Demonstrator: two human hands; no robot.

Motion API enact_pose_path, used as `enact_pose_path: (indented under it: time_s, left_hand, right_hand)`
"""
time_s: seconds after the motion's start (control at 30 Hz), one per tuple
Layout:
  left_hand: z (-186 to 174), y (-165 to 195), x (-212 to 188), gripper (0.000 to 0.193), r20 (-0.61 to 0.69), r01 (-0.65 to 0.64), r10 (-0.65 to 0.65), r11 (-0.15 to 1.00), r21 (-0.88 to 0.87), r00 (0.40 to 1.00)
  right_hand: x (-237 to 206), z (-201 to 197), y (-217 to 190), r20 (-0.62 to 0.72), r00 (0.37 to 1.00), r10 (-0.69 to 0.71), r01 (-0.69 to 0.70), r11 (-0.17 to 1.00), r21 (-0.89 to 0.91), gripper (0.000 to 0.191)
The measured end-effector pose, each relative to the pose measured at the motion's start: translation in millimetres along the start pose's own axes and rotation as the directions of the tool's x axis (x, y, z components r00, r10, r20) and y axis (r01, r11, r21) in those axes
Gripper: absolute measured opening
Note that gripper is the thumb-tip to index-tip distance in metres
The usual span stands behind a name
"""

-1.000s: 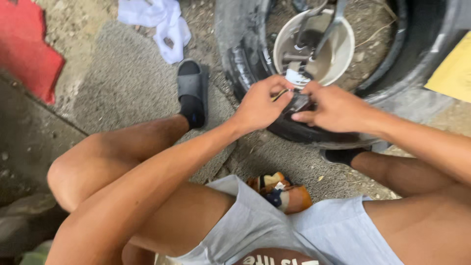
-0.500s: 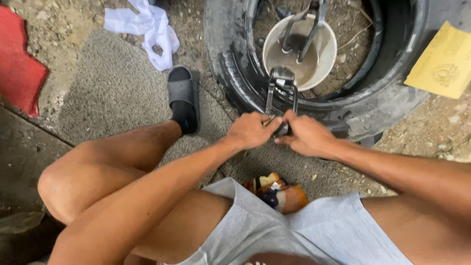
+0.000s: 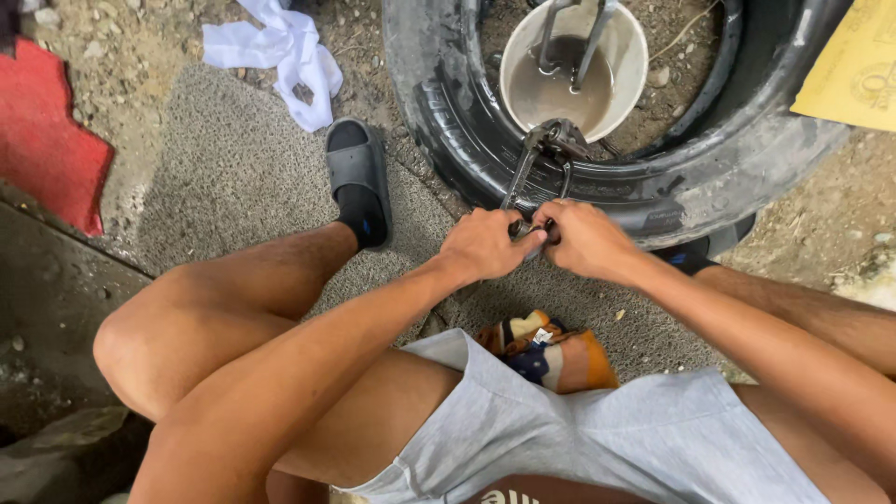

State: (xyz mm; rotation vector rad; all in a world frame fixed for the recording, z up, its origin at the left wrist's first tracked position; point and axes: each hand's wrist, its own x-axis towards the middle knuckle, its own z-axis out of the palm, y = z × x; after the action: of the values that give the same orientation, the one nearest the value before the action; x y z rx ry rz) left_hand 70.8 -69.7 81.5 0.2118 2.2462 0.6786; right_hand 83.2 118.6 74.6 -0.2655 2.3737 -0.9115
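A black tyre (image 3: 709, 177) lies flat on the ground ahead of me. A metal clamp tool (image 3: 546, 149) sits on its near wall, with two handles running down toward me. My left hand (image 3: 487, 243) and my right hand (image 3: 586, 238) are side by side, both closed around the lower ends of those handles. Inside the tyre's hole stands a white bucket (image 3: 627, 56) of murky water with metal tools leaning in it.
My left foot wears a grey slide sandal (image 3: 355, 173) on a grey mat (image 3: 224, 177). A white rag (image 3: 285, 47) lies at the top, a red mat (image 3: 42, 131) at left, a yellow sheet (image 3: 854, 70) at top right. A striped cloth (image 3: 551, 353) lies between my legs.
My hands have drawn back from the tyre's top toward me, now gripping the tool's handle ends. The view has shifted slightly.
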Motion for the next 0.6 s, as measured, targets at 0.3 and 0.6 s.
enact_pose_path:
  time_s: [0.3, 0.6]
  left_hand:
    - [0, 11, 16, 0.076, 0.264, 0.177, -0.163, 0.984, -0.031, 0.951]
    - [33, 27, -15, 0.094, -0.14, 0.248, -0.258, 0.965, -0.087, 0.956]
  right_hand:
    - [39, -73, 41, -0.343, 0.924, -0.17, 0.152, 0.985, -0.079, 0.042]
    - [61, -36, 39, -0.228, 0.955, -0.19, 0.133, 0.961, -0.244, 0.034]
